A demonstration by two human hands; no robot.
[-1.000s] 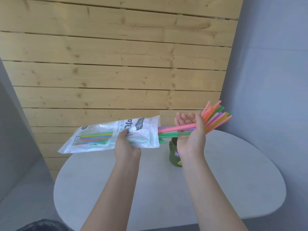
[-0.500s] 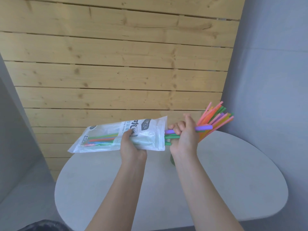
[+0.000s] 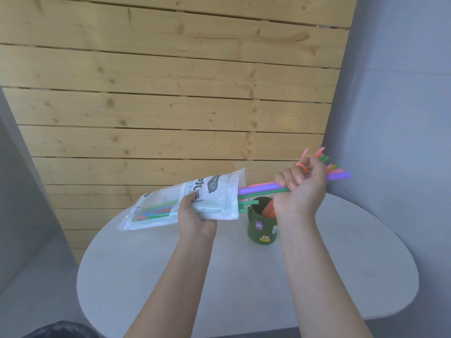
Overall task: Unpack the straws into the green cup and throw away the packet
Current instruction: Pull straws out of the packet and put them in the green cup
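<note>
The green cup (image 3: 261,222) stands on the round pale surface (image 3: 244,284), and everything else is held in the air above it. The left hand (image 3: 195,215) grips the clear plastic packet (image 3: 185,203) up and to the left of the cup, fingers curled round its lower edge, the open mouth of the packet pointing toward the cup. A few straws lie inside the packet at its far, closed end. The right hand (image 3: 299,189) is closed in a fist round a bundle of coloured straws (image 3: 258,187) directly above the cup; their near ends reach into the packet's mouth and their far ends fan out up and to the right of the cup. Something orange shows inside the cup. A dark bag (image 3: 61,330) sits well below and left of the cup.
</note>
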